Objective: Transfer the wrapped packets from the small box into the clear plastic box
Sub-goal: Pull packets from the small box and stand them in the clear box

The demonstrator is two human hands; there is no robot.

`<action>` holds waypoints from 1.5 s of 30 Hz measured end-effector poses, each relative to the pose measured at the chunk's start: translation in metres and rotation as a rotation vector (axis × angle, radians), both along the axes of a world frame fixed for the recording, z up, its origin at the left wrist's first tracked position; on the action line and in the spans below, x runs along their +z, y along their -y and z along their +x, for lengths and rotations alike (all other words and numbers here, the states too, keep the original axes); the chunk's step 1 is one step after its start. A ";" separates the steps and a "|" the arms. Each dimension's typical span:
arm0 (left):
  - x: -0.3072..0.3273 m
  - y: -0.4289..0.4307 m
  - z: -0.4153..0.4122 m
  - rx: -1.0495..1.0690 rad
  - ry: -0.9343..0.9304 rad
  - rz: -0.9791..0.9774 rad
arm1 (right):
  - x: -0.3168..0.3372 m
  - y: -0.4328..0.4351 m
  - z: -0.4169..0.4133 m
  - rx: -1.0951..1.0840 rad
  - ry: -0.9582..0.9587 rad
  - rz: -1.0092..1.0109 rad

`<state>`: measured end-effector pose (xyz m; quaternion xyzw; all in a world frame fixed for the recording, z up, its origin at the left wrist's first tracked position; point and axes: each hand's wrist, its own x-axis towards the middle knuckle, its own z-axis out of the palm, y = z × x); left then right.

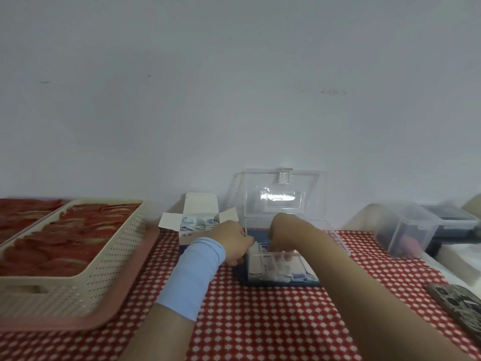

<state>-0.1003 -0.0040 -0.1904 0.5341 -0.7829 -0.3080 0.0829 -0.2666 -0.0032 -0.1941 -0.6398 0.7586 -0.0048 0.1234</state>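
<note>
Wrapped packets [283,270], some in small box [188,236], others in clear plastic box [307,188]: likely light, slick, pinch by edges; left hand [234,242] grips its left wall, right hand [282,234] dips inside, grip unclear.

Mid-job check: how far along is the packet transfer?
Done: wrapped packets already lie in the clear plastic box, whose lid is up. In hand: the left hand and right hand are at that box, the right reaching inside. Left: more packets show in the small box.
</note>
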 end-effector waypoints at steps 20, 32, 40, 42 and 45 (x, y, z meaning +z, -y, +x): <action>0.048 0.009 0.089 0.234 -0.270 -0.339 | 0.074 -0.028 0.050 0.155 0.350 -0.408; 0.023 0.023 0.110 0.222 -0.076 -0.433 | 0.041 0.019 0.112 0.243 -0.120 -0.346; 0.017 0.026 0.100 0.171 -0.094 -0.454 | 0.033 0.033 0.115 0.260 -0.265 -0.327; 0.018 0.025 0.102 0.173 -0.104 -0.456 | 0.035 0.031 0.112 0.254 -0.232 -0.324; 0.020 0.024 0.104 0.175 -0.126 -0.445 | 0.043 0.026 0.105 0.230 -0.088 -0.355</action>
